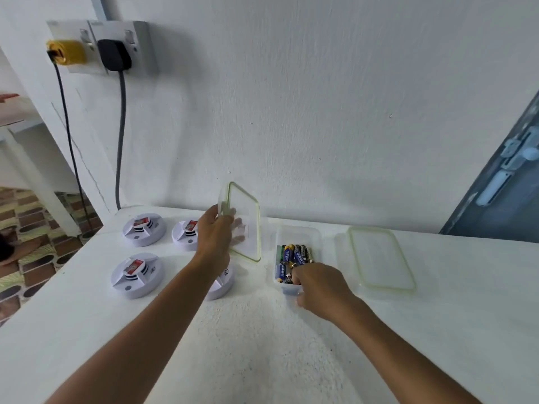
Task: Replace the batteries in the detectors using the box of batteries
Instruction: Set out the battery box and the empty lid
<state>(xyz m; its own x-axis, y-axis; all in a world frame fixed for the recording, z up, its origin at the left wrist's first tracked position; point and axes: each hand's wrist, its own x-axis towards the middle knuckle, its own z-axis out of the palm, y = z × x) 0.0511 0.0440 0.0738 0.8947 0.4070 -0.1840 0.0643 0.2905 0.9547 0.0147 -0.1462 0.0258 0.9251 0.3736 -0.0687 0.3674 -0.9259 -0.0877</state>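
On the white table (pixel 262 330), left hand (pixel 214 237) grips a lid (pixel 248 225); right hand (pixel 318 287) seemingly clasps the battery box (pixel 297 237).

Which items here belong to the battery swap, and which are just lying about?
Job: detectors, battery box, batteries, lid in left hand, right hand.
Lying about: second container, plugs, cables.

We've got the left hand (pixel 214 234) gripping a clear lid (pixel 244 221), tilted up above the white table (pixel 262 330). Right hand (pixel 316 288) grips the battery box (pixel 297 237) at its near end. Four detectors (pixel 137 275) lie left; another lid (pixel 379 258) lies flat right.
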